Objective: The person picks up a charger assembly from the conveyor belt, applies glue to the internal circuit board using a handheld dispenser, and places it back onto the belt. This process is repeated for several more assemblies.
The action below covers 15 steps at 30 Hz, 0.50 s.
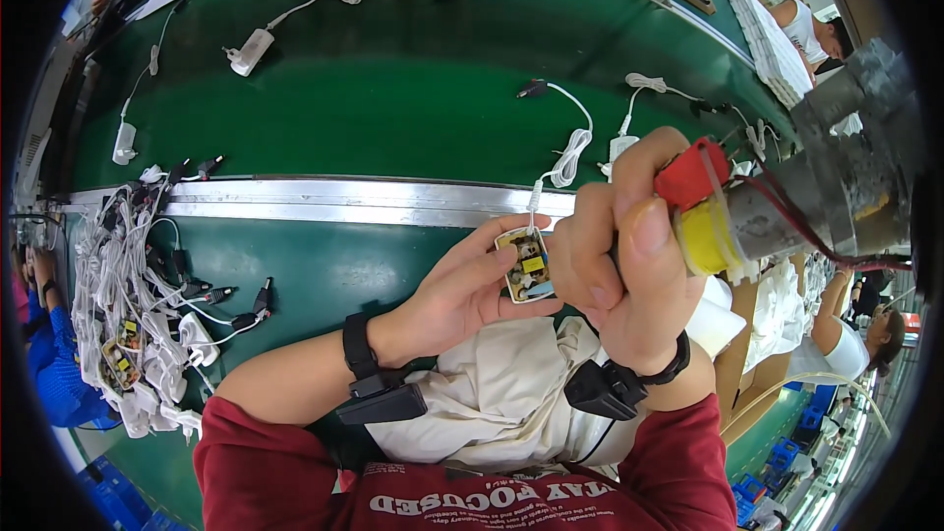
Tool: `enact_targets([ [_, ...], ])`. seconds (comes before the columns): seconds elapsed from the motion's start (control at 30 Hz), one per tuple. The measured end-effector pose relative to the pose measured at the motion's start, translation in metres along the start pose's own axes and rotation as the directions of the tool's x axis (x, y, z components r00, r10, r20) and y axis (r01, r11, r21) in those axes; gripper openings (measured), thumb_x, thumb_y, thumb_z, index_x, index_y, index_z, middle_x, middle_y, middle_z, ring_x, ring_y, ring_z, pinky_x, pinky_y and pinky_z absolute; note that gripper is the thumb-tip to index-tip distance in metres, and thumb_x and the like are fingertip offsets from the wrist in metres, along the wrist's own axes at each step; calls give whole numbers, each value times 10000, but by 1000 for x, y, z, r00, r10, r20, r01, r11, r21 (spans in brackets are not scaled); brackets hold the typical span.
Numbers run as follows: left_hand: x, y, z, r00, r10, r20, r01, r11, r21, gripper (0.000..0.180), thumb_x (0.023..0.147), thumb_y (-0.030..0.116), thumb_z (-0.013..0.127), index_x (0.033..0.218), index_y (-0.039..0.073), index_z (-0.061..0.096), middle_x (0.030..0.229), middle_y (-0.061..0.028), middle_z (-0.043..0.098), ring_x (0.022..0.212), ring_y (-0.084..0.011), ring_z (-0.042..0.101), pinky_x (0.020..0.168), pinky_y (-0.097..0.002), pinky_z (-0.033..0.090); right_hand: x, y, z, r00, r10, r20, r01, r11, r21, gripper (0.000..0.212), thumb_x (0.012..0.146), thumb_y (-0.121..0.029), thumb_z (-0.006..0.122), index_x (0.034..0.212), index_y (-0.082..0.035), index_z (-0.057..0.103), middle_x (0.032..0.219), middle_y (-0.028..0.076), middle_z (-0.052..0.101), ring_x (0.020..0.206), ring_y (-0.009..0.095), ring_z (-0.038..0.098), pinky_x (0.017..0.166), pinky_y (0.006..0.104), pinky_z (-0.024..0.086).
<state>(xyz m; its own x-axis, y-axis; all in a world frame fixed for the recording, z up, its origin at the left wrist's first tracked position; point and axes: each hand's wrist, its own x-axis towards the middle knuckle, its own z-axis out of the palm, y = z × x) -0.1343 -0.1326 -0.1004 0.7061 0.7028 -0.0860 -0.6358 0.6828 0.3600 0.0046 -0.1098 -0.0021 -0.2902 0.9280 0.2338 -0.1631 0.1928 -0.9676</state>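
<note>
The open charger (532, 265), long axis fore-and-aft, is held by the left hand (454, 293), left of the curled right hand (629, 270), whose contents cannot be told.

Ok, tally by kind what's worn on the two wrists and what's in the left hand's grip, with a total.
Black wrist straps: 2
Black boxes on the straps: 2
Open power adapter in the left hand's grip: 1
Total: 5
</note>
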Motion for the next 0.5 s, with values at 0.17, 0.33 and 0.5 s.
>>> enact_targets([
  [0.17, 2, -2, 2, 1000, 6, 3, -6, 1000, -10, 419, 970, 222, 383, 1347, 74, 277, 1277, -138, 424, 1173, -236, 482, 1000, -429, 413, 0, -5, 0, 997, 10, -81, -8, 1000, 21, 303, 904, -309, 529, 964, -32, 421, 574, 0, 431, 440, 52, 345, 410, 221, 284],
  [0.33, 2, -2, 17, 999, 1, -36, 0, 1000, 28, 414, 970, 201, 384, 1351, 80, 275, 1282, -132, 425, 1193, -226, 462, 992, -426, 421, 0, -20, 0, 984, -8, -177, 20, 997, 70, 269, 892, -227, 560, 985, 22, 516, 704, 7, 537, 552, 43, 431, 497, 210, 341],
  [0.5, 11, 1, 35, 994, 101, -33, -93, 978, 185, 417, 945, 124, 419, 1344, 84, 306, 1266, -106, 438, 1191, -205, 457, 943, -393, 450, -5, -49, 0, 995, 4, -102, -2, 1000, 22, 367, 939, -347, 462, 1049, -11, 364, 490, -14, 339, 360, 60, 283, 350, 223, 239],
])
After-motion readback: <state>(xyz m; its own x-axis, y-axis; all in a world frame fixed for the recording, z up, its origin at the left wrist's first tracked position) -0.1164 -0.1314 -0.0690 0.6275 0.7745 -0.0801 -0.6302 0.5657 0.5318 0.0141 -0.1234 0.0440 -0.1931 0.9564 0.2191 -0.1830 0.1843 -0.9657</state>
